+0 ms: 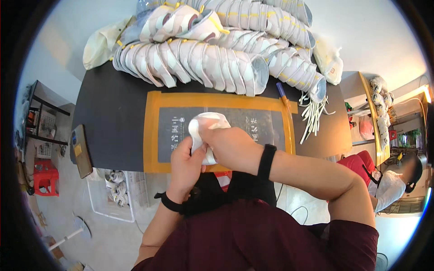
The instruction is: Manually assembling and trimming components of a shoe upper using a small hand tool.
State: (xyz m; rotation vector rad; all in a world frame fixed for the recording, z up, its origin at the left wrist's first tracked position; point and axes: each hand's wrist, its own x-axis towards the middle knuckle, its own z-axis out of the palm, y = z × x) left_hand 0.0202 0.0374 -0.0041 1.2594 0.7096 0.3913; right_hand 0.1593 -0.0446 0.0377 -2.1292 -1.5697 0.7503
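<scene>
A white, curved shoe upper (220, 119) is held between my two hands over the taped mat. My left hand (185, 166) pinches its lower near edge, thumb on top. My right hand (231, 143) is closed on its right side, with the fingers partly hidden inside or behind the piece. Under them lies a dark mat (271, 135) with pale printing, bordered by orange-brown tape (151, 131). Just beyond it, rows of nested white and grey shoe uppers (194, 65) with yellow marks lie piled along the far side of the table.
A blue-capped pen (282, 94) rests at the mat's far right corner, beside a bundle of white strips (312, 119). At the table's left edge is a phone (81, 151). Below stands a white crate (97, 196) of shoe parts. Another person (391, 192) sits at the right.
</scene>
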